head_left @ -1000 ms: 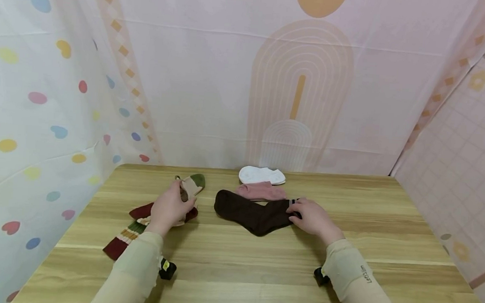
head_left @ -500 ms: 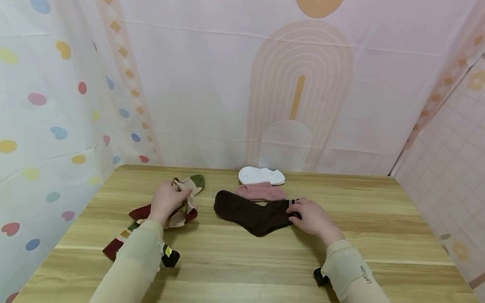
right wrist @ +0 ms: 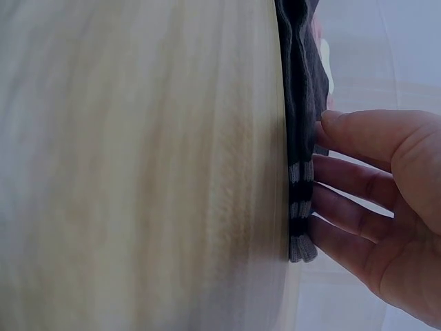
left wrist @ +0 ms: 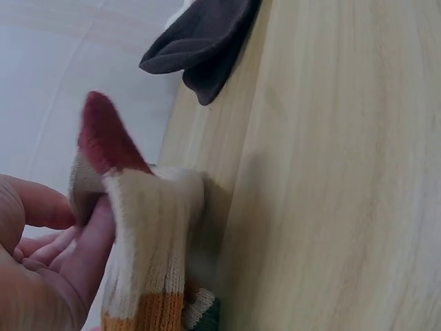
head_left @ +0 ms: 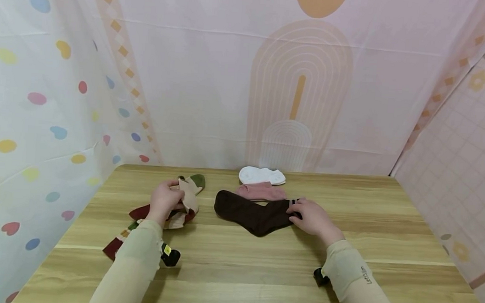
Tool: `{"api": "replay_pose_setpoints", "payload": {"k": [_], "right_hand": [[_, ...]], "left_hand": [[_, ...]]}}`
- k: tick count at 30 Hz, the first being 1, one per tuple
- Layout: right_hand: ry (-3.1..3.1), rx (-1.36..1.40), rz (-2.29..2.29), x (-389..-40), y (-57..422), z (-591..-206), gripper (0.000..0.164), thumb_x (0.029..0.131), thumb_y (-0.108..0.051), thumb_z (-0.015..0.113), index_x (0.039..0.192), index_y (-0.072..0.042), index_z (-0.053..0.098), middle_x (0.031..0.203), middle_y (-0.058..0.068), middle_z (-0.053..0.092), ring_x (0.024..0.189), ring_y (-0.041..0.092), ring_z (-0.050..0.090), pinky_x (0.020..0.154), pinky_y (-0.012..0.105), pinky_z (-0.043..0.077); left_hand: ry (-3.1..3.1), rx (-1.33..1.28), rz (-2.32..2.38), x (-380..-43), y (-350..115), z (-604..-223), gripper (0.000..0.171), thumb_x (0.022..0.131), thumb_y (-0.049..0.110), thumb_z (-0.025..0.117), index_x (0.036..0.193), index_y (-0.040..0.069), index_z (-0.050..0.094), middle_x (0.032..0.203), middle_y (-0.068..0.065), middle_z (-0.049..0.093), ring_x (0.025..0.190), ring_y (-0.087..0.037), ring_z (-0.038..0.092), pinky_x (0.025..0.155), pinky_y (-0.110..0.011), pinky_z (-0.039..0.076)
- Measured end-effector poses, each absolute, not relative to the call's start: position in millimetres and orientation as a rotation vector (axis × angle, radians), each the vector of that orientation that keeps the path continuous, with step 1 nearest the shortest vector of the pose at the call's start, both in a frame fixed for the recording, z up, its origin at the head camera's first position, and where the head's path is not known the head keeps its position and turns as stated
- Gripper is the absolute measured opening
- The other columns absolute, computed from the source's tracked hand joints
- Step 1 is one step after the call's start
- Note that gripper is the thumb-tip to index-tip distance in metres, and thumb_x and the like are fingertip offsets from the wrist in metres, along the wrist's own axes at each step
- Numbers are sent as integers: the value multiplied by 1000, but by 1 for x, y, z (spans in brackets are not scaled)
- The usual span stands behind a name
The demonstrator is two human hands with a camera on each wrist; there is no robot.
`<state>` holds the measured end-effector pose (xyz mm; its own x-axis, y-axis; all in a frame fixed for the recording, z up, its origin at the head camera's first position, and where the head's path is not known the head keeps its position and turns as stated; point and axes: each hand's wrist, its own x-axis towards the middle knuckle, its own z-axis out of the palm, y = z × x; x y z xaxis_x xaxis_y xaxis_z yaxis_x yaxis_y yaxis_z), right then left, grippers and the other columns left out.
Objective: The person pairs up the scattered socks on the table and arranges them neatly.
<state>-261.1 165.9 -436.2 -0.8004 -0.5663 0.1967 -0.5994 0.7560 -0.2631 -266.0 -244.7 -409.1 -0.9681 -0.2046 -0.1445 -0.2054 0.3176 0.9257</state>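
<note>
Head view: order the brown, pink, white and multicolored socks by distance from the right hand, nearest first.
1. Brown socks, touching the right hand.
2. Pink socks, just behind brown.
3. White socks, behind pink.
4. Multicolored socks, far left, at the left hand.

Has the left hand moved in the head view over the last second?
Yes, slightly: the left hand has shifted left, away from the dark brown sock, which has stayed in place.
</note>
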Motion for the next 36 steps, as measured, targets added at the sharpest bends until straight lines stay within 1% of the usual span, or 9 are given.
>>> {"api": "replay_pose_setpoints", "payload": {"k": [5,11,15,17,19,22,24,32,36], "right_hand": [[-2857,932,502,-261,168,-437,17,92,-11,70,108,-6,73,108,12,65,102,33,62,90,48,50],[-2865,893,556,-261,172,-438,17,93,-10,69,108,-5,73,108,11,66,103,33,62,91,49,49],[-2866,880,594,-261,174,-437,17,93,-10,69,108,-4,73,106,10,66,100,31,63,90,48,50],[-2859,877,613,-260,174,-437,17,93,-10,69,108,-4,73,106,10,66,100,31,63,89,47,50],[-2845,884,625,-260,174,-437,16,92,-9,69,107,-4,73,104,10,66,99,31,63,89,48,50],[-2826,892,641,-260,174,-438,15,92,-8,69,105,-3,73,103,9,66,97,31,64,88,47,50],[-2821,895,647,-260,174,-438,14,92,-8,69,104,-3,73,102,9,66,97,30,64,88,47,50],[-2879,860,675,-262,172,-434,15,93,-10,68,105,-3,73,104,9,66,100,31,64,91,47,50],[-2885,870,652,-264,172,-433,15,93,-10,68,105,-3,73,104,9,66,100,31,64,90,47,50]], "left_hand": [[2525,-388,1856,-264,-244,-406,52,96,4,52,147,-3,41,121,-27,61,70,-11,65,64,-29,57],[2497,-348,1934,-258,-239,-395,48,96,2,55,143,-2,47,124,-25,62,73,-8,64,64,-28,57],[2479,-322,1961,-253,-235,-387,49,96,3,56,144,-2,47,124,-22,62,73,-6,64,62,-25,56],[2460,-300,1988,-250,-232,-383,50,96,3,56,145,-2,45,119,-19,64,74,-6,64,62,-24,56],[2433,-274,2032,-247,-229,-379,50,96,2,57,145,-3,45,108,-13,65,73,-5,64,62,-24,56],[2395,-219,2100,-242,-222,-374,50,96,0,57,144,-4,45,95,-1,64,73,-5,64,63,-24,57],[2367,-174,2150,-239,-216,-371,50,95,-2,57,143,-5,45,90,2,63,73,-5,64,63,-25,57],[2297,-45,2264,-229,-191,-357,48,95,-5,58,141,-6,47,88,5,65,74,-6,65,63,-25,57],[2187,20,2383,-224,-179,-349,48,95,-8,56,141,-7,45,89,6,66,76,-7,65,62,-24,56]]}}
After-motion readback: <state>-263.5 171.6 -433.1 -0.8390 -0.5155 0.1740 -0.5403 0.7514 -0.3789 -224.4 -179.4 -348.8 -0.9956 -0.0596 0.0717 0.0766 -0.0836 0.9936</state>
